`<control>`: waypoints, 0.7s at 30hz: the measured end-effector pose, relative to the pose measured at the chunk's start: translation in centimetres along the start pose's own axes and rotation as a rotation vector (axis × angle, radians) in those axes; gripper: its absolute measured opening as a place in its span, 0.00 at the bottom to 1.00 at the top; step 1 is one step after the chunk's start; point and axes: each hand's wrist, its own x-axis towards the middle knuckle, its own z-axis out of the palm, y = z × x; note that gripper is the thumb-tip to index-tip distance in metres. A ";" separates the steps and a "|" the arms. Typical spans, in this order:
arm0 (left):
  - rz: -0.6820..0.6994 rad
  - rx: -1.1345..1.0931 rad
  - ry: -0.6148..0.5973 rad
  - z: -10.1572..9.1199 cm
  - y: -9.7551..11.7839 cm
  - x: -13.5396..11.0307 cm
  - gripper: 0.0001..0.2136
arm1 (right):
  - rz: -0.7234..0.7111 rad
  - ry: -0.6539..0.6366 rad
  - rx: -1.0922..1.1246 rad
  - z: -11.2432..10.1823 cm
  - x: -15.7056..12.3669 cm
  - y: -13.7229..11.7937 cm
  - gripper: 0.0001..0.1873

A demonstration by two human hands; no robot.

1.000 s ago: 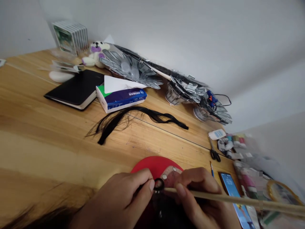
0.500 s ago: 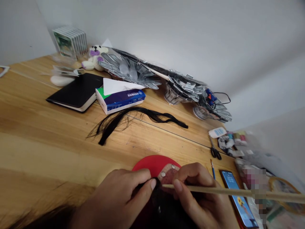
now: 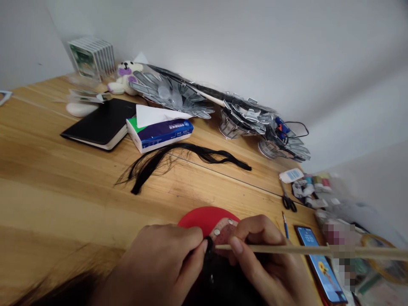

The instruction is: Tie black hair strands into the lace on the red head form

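Observation:
My left hand (image 3: 168,255) is closed, thumb and forefinger pinching a lock of black hair (image 3: 209,244) that bends into a small loop at the fingertips. In my right hand (image 3: 264,250) is a thin wooden stick (image 3: 296,250), pinched close to its tip, which points at the hair loop; whether the tip carries a fine hook or needle is too small to tell. Both hands work over a round red form (image 3: 207,216). On it lies a skin-coloured, net-like piece (image 3: 225,231) fixed by white round-headed pins (image 3: 230,221). Black hair covers the form's lower part.
Beyond the form lies a loose hank of black hair (image 3: 191,148). Behind it are a tissue pack (image 3: 165,132) and a black notebook (image 3: 102,123). Scissors (image 3: 288,203), a blue brush (image 3: 285,224) and a phone (image 3: 320,263) lie to the right. Grey paper pieces (image 3: 236,119) line the wall.
The left thumb has drawn back slightly, and the hair loop at the fingertips shows more clearly. The stick's tip has shifted very slightly left.

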 end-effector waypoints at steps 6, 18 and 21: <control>0.146 0.067 0.133 0.9 -0.2 -0.8 0.19 | 0.178 -0.032 0.176 0.1 0.2 -0.6 0.06; -0.054 -0.219 -0.009 -1.1 0.3 -0.3 0.21 | 0.300 -0.011 0.265 0.2 -0.1 -1.1 0.06; -0.047 -0.227 -0.023 -1.6 0.7 -0.1 0.19 | 0.297 0.015 0.287 0.1 0.1 -1.0 0.06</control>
